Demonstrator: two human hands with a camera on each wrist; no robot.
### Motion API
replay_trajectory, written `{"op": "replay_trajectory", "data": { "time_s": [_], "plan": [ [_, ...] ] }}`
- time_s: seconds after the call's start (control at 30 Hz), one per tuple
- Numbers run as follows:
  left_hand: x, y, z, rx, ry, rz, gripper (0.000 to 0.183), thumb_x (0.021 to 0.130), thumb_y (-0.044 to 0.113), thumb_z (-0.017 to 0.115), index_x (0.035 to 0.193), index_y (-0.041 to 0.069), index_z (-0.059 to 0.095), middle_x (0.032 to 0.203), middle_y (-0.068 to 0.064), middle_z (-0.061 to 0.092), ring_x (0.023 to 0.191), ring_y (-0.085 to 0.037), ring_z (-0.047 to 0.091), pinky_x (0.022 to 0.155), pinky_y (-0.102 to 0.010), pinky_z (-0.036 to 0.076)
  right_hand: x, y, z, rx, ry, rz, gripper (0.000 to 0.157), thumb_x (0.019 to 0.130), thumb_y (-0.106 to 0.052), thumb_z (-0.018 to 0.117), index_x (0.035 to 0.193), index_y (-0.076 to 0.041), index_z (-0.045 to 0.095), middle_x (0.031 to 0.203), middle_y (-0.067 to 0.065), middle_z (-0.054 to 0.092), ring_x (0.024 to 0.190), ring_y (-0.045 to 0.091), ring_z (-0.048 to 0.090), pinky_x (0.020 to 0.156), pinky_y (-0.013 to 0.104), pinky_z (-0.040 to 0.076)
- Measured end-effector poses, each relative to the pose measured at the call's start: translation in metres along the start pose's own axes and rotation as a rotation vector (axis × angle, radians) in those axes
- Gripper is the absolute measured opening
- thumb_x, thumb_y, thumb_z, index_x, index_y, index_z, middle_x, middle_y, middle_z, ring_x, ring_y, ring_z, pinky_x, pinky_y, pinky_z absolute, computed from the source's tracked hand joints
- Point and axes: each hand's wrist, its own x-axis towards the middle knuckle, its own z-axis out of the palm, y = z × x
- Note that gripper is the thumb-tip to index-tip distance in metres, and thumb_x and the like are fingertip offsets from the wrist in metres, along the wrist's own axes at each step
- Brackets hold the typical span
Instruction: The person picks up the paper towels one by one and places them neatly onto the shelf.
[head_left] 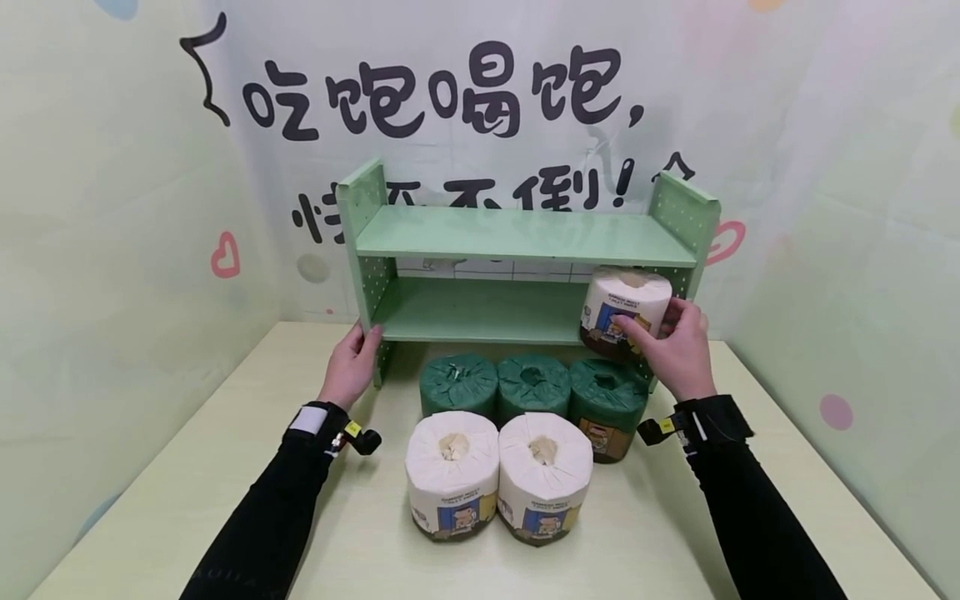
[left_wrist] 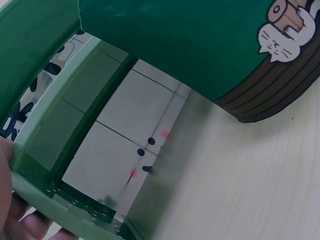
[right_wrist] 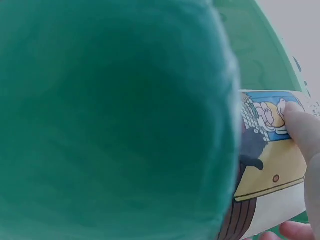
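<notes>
My right hand (head_left: 681,350) grips a white-wrapped toilet paper roll (head_left: 626,304) at the right end of the green shelf rack's (head_left: 480,312) lower board, thumb across its printed front. In the right wrist view the thumb (right_wrist: 302,127) lies on the roll's picture, partly behind a large green roll (right_wrist: 115,120). My left hand (head_left: 351,365) holds the rack's left side panel; in the left wrist view its fingers (left_wrist: 35,225) curl around the panel edge. Below the lower board stand several green-wrapped rolls, the middle one (head_left: 533,387) between two others.
Two white-wrapped rolls, the left one (head_left: 452,475) touching the right one (head_left: 546,479), stand upright in front of the green rolls on the pale table (head_left: 360,533). A printed cloth backdrop (head_left: 450,33) hangs close behind the rack, with side walls left and right.
</notes>
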Motion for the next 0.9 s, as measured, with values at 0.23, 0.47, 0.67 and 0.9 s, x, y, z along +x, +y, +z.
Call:
{"op": "replay_trajectory", "data": {
  "time_s": [0.23, 0.47, 0.67, 0.9],
  "plan": [
    [-0.0005, -0.0004, -0.0003, 0.002, 0.011, 0.004, 0.048, 0.106, 0.047, 0.043, 0.147, 0.022, 0.047, 0.136, -0.011, 0.054, 0.116, -0.025, 0.048, 0.095, -0.054, 0.043, -0.0016, 0.0007, 0.0018, 0.006, 0.052, 0.015, 0.082, 0.083, -0.056, 0.074, 0.122, 0.002, 0.033, 0.11, 0.017, 0.041, 0.089, 0.024, 0.044, 0.071, 0.034, 0.041],
    [0.0003, -0.0013, -0.0008, -0.002, 0.006, -0.001, 0.049, 0.106, 0.047, 0.043, 0.147, 0.021, 0.047, 0.134, -0.012, 0.055, 0.113, -0.025, 0.049, 0.092, -0.052, 0.043, -0.0024, 0.0011, 0.0014, -0.062, 0.053, -0.042, 0.058, 0.086, -0.055, 0.072, 0.092, -0.004, 0.043, 0.081, 0.011, 0.047, 0.072, 0.023, 0.046, 0.059, 0.033, 0.036],
    [-0.0003, -0.0001, -0.0009, -0.003, 0.001, -0.001, 0.05, 0.106, 0.047, 0.042, 0.149, 0.021, 0.045, 0.137, -0.013, 0.053, 0.118, -0.027, 0.047, 0.096, -0.056, 0.042, -0.0023, 0.0002, 0.002, -0.036, 0.036, -0.091, 0.051, 0.089, -0.049, 0.072, 0.078, -0.004, 0.051, 0.07, 0.012, 0.062, 0.061, 0.023, 0.065, 0.048, 0.022, 0.048],
    [-0.001, 0.0014, -0.001, -0.013, -0.008, -0.004, 0.052, 0.106, 0.048, 0.042, 0.151, 0.021, 0.042, 0.142, -0.013, 0.048, 0.126, -0.027, 0.042, 0.102, -0.057, 0.038, -0.0026, 0.001, 0.0034, 0.07, -0.005, -0.06, 0.045, 0.091, -0.045, 0.07, 0.087, -0.003, 0.056, 0.081, 0.015, 0.068, 0.062, 0.018, 0.068, 0.051, 0.02, 0.056]
  ]
}}
